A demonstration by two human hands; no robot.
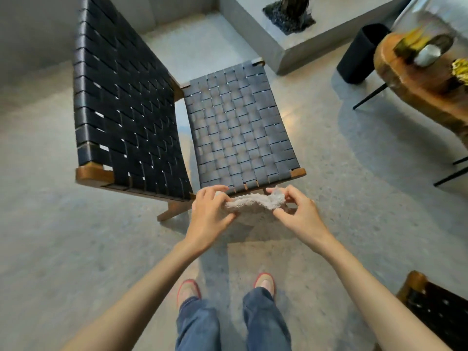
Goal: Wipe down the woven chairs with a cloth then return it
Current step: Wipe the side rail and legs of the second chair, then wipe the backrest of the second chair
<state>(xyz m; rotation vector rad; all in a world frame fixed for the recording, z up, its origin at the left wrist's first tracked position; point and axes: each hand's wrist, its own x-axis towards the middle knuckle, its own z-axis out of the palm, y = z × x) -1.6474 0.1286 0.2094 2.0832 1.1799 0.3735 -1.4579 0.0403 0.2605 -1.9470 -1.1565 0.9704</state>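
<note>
- I see my left hand [211, 211] stretched forward, fingers curled over the left end of the cloth [253, 202].
- The pale, nubbly cloth hangs bunched between both hands, just in front of the woven chair [240, 133] seat's front edge.
- My right hand [298, 211] pinches its right end between thumb and fingertips.

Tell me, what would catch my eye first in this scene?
The black woven chair fills the centre. Just below it, the left hand and right hand hold a pale fluffy cloth stretched between them. A glossy wooden table sits at the right edge.
</note>
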